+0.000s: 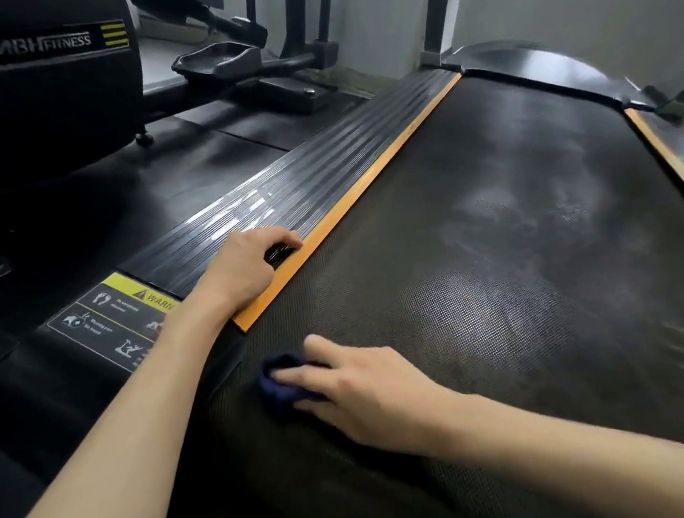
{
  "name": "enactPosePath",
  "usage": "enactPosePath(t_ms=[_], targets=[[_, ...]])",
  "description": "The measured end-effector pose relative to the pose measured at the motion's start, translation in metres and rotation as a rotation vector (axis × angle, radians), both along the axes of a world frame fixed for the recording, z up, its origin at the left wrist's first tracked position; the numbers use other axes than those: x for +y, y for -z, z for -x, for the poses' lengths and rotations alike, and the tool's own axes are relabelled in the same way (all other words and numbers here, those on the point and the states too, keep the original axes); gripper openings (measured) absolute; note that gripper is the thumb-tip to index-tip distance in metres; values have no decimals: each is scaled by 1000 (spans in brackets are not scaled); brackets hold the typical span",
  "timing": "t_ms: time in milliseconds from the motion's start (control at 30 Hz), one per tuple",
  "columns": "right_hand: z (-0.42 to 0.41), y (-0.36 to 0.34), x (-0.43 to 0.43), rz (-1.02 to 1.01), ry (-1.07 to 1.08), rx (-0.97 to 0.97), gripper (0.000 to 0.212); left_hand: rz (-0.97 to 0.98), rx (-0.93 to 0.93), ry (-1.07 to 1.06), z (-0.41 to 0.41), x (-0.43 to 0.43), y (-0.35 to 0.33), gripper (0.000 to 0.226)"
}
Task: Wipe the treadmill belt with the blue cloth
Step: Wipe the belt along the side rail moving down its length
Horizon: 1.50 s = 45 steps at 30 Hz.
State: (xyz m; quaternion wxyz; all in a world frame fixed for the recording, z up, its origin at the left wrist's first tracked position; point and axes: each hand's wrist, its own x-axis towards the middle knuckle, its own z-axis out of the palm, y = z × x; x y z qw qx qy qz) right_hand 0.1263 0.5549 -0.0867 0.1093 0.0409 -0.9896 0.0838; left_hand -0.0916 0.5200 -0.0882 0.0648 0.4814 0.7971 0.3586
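- Your right hand (364,385) lies flat, fingers straight, pressing the blue cloth (284,385) onto the treadmill belt (506,232) at its near left edge.
- Your left hand (243,270) braces on the side rail (276,197), fingers curled, holding nothing.
- Progress — judged partway: pale smears across the belt's middle and far end look unwiped.
- Count — one cloth, one belt, two hands, two orange-edged rails.

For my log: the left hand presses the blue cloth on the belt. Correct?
No: the head view shows the right hand pressing the blue cloth on the belt; the left hand rests on the ribbed side rail.
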Motion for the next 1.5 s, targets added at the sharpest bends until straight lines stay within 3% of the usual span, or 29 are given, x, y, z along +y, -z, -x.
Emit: enactPosePath(t_ms=[67, 133, 200, 233, 300, 367, 433, 500, 567, 667, 733, 833, 900, 967, 1133, 1200, 1300, 1367, 1433, 1500], targets=[[5, 1, 35, -122, 135, 114, 32, -12, 8, 7, -3, -1, -1, 61], [23, -1, 86, -174, 442, 137, 30, 0, 18, 15, -8, -2, -5, 59], [35, -1, 121, -87, 687, 78, 32, 1, 30, 23, -12, -3, -7, 58], [38, 0, 117, -42, 708, 62, 33, -2, 44, 29, -12, -3, -8, 57], [34, 2, 72, -9, 519, 43, 32, -11, 58, 32, -11, -2, -6, 57], [12, 3, 10, 33, 192, 39, 33, -29, 45, 20, -10, -2, -6, 57], [-7, 3, -10, 33, 49, 56, 33, -29, 51, 23, -10, -2, -7, 57], [0, 1, 21, -87, 171, 153, 32, -31, 56, 22, -12, -2, -7, 59], [18, 0, 72, -155, 446, 183, 29, -21, 49, 6, -14, -3, -7, 60], [32, 0, 111, -16, 770, 138, 28, -14, 16, -6, -16, -3, -6, 61], [33, -1, 78, -41, 662, 94, 26, -15, 2, -12, -17, -2, -6, 62], [3, 1, 4, 10, 204, 103, 25, -32, -13, -24, -14, -1, -6, 63], [-22, 3, -12, 28, 59, 97, 29, -27, -31, -23, -14, -2, -5, 63], [-23, 4, 11, -42, 99, 140, 29, -10, -34, -17, -14, -2, -6, 63], [24, -4, 109, -52, 664, 118, 29, 11, -35, -15, -19, -4, -8, 62], [27, -7, 83, -18, 593, 67, 28, 2, -32, -20, -19, -3, -9, 62], [2, 2, -7, -37, 74, 63, 27, -11, -30, -43, -18, -2, -9, 63], [-5, -1, -11, 13, -46, 29, 33, -9, -49, -47, -18, -2, -11, 63], [14, -1, 31, -64, 59, 110, 31, 7, -51, -43, -18, -3, -12, 63], [40, -1, 85, -103, 378, 136, 29, 22, -65, -31, -18, -5, -11, 65]])
